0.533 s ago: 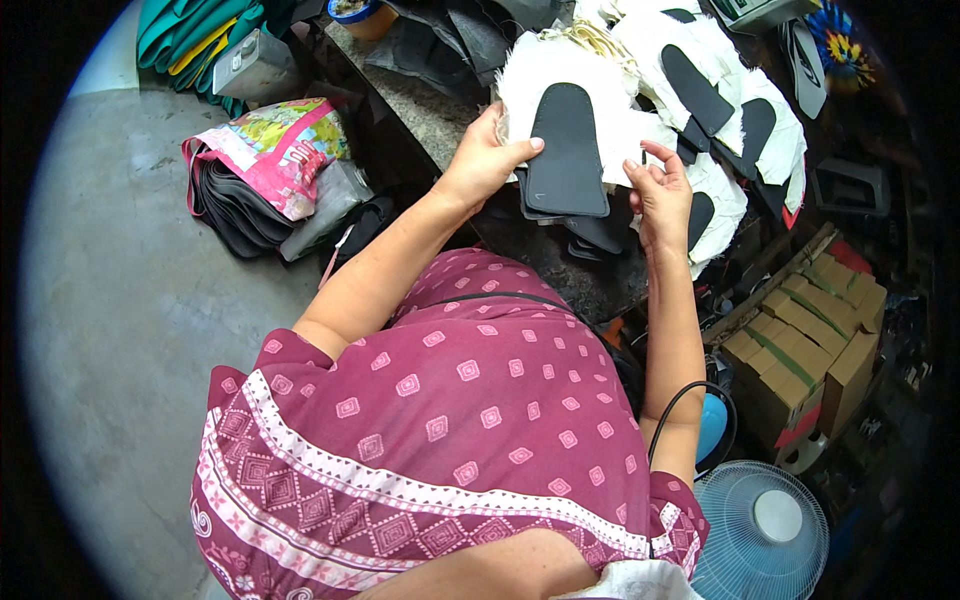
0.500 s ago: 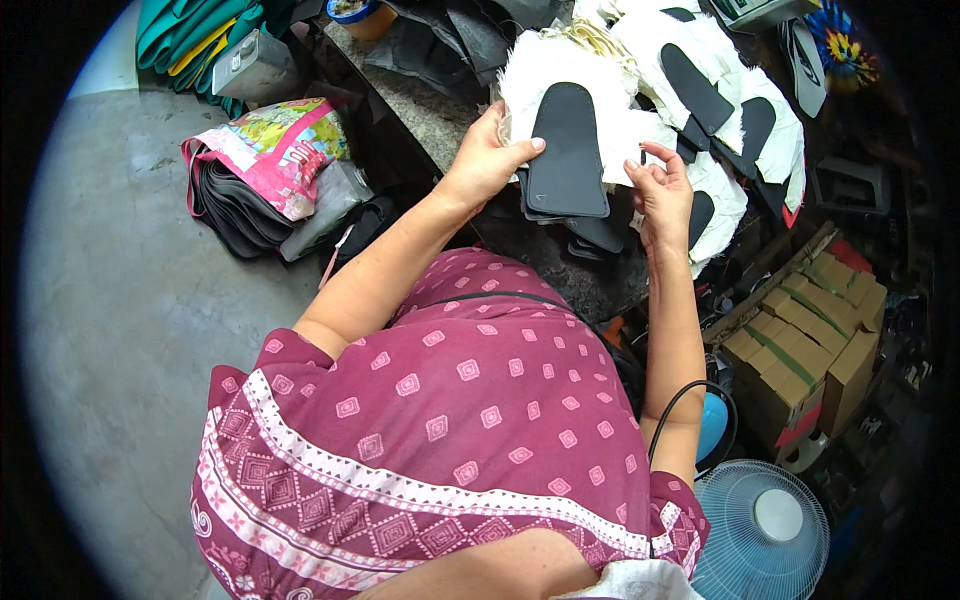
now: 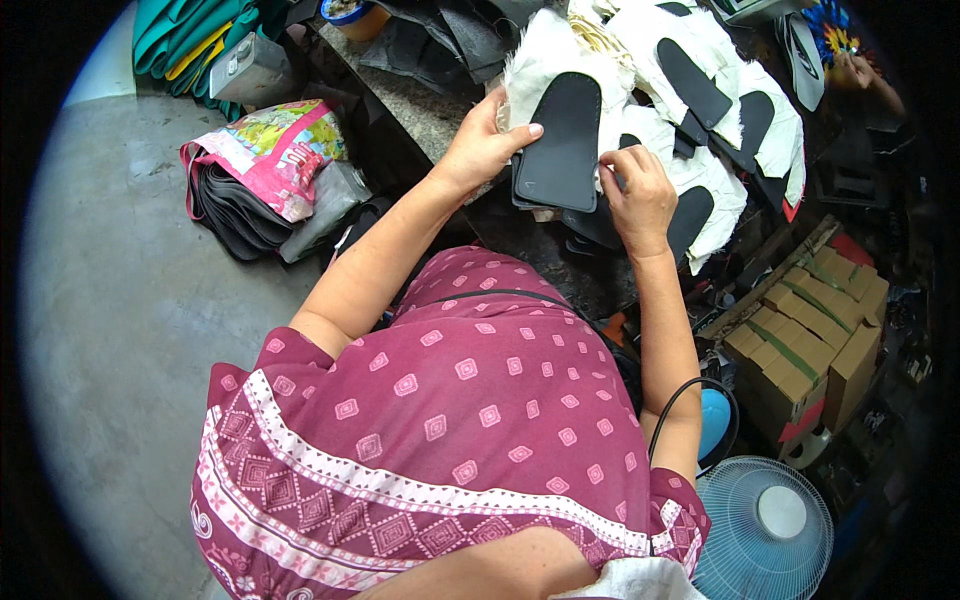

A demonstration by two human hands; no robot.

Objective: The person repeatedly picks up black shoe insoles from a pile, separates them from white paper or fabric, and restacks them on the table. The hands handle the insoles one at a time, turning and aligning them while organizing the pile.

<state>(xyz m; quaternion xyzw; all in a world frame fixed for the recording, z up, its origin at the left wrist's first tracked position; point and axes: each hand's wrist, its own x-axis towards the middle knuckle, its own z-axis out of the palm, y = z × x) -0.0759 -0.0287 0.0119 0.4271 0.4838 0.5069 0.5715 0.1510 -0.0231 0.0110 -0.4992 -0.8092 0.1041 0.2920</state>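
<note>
My left hand (image 3: 482, 145) grips a dark insole (image 3: 563, 140) by its left edge, thumb on top and fingers underneath. The insole has a rounded far end, a squarer near end and stitch marks along its rim. White frayed cloth (image 3: 533, 60) sticks out around its far end. My right hand (image 3: 640, 195) is closed, its fingertips pinched at the insole's right edge; what they hold is too small or hidden to make out. More dark insoles (image 3: 690, 85) with white cloth lie in a loose pile beyond and to the right of my right hand.
Dark cloth sheets (image 3: 435, 60) and a blue-rimmed tub (image 3: 352, 15) lie on the bench's far left. A pink bag (image 3: 265, 160) stands on the floor at left. Cardboard boxes (image 3: 800, 345) and a fan (image 3: 770, 530) are at right. Another person's hand (image 3: 862, 75) shows at far right.
My right hand has moved left and turned, from the cloth beside the insole to its right edge. The insole has tilted slightly and shifted a little left. Another person's hand has appeared at far right.
</note>
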